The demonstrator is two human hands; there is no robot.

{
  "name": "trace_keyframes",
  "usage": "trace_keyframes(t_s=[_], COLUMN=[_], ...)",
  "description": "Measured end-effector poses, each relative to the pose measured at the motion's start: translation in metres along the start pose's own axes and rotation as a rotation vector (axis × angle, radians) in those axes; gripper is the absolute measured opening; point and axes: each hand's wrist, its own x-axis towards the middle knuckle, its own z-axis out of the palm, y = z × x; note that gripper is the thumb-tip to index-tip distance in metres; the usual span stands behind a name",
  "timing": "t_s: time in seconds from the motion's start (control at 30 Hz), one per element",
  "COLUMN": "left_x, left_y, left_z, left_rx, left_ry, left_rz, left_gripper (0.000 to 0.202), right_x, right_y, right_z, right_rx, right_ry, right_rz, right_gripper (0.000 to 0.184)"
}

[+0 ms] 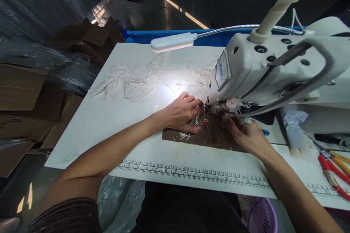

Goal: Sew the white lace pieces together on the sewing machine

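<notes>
White lace fabric (139,80) lies across the sewing table, its sheer part running under the lamp to the needle of a white sewing machine (240,69). My left hand (186,113) rests left of the presser foot (209,109), fingers bent and apart on the sheer fabric's near edge, thumb stretched over the brown plate (216,134). My right hand (246,133) is right of the foot, under the machine head, with thumb and fingers drawn together. The machine partly hides its fingertips, and what they hold cannot be made out. A pale fabric flower (232,104) hangs just above it.
A lamp (173,42) on a bendable neck shines over the fabric. A printed ruler (186,173) runs along the table's front edge. Red-handled pliers (329,174) lie at the right. Cardboard boxes (24,87) stand left; a purple basket (264,216) is below.
</notes>
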Motion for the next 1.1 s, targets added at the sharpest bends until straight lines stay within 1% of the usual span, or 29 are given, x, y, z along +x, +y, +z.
trace_keyframes(t_s=[0.07,0.17,0.3,0.37,0.43,0.5,0.57,0.6,0.67,0.77,0.83,0.87,0.93,1.03,1.1], left_x=[0.000,-0.001,0.001,0.000,-0.004,-0.012,-0.024,-0.030,-0.042,-0.053,-0.055,-0.055,-0.056,-0.056,-0.058], left_y=[-0.001,-0.002,0.000,0.006,0.016,0.030,0.043,0.049,0.057,0.056,0.052,0.050,0.047,0.047,0.049], left_z=[0.000,0.000,-0.002,-0.004,-0.008,-0.013,-0.019,-0.023,-0.029,-0.031,-0.026,-0.021,-0.013,-0.005,-0.005], left_rx=[-0.025,-0.077,-0.094,-0.060,-0.010,0.032,0.054,0.060,0.067,0.057,0.033,0.026,0.034,0.038,0.009], left_ry=[0.016,0.035,-0.003,-0.021,-0.052,-0.094,-0.103,-0.093,-0.051,0.029,0.083,0.109,0.166,0.260,0.302], left_rz=[-0.012,-0.034,-0.080,-0.154,-0.283,-0.421,-0.494,-0.496,-0.465,-0.391,-0.333,-0.307,-0.279,-0.276,-0.278], left_gripper=[0.054,0.053,0.064,0.073,0.076,0.076,0.074,0.073,0.066,0.050,0.039,0.032,0.022,0.023,0.022], right_x=[-0.006,-0.017,-0.032,-0.037,-0.040,-0.042,-0.043,-0.043,-0.042,-0.036,-0.032,-0.030,-0.027,-0.024,-0.022], right_y=[0.001,0.008,0.034,0.050,0.060,0.064,0.061,0.056,0.043,0.016,-0.002,-0.009,-0.021,-0.028,-0.030], right_z=[-0.005,-0.016,-0.029,-0.030,-0.029,-0.026,-0.021,-0.018,-0.011,0.004,0.014,0.018,0.026,0.036,0.043], right_rx=[-0.018,-0.095,-0.344,-0.459,-0.527,-0.580,-0.589,-0.557,-0.409,-0.133,-0.058,-0.086,-0.239,-0.523,-0.665], right_ry=[0.009,0.056,0.201,0.221,0.217,0.236,0.261,0.264,0.238,0.138,0.075,0.075,0.117,0.207,0.259], right_rz=[-0.048,-0.191,-0.306,-0.339,-0.368,-0.391,-0.415,-0.425,-0.428,-0.320,-0.248,-0.240,-0.276,-0.351,-0.355], right_gripper=[0.037,0.031,0.035,0.038,0.038,0.035,0.031,0.030,0.027,0.024,0.023,0.024,0.031,0.039,0.039])
